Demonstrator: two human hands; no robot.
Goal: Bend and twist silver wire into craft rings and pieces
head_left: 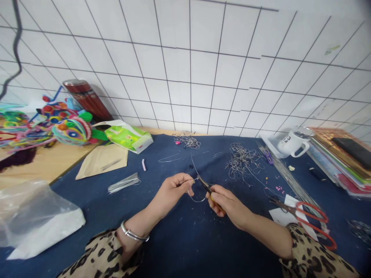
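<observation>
My left hand (173, 190) pinches a thin silver wire (194, 199) that curves in a loop between both hands. My right hand (227, 204) is closed round small pliers (206, 186) with yellow handles, whose jaws meet the wire near my left fingertips. Both hands hover over a dark blue cloth (185, 235) on the table. A silver bangle (133, 234) sits on my left wrist.
Tangled wire scraps (242, 160) and a smaller pile (189, 141) lie beyond the hands. Red-handled scissors (311, 220) rest at right, near a white mug (294, 143) and stacked books (342, 162). A straight wire bundle (124, 183), plastic bag (34, 216) and colourful paper crafts (58, 123) sit at left.
</observation>
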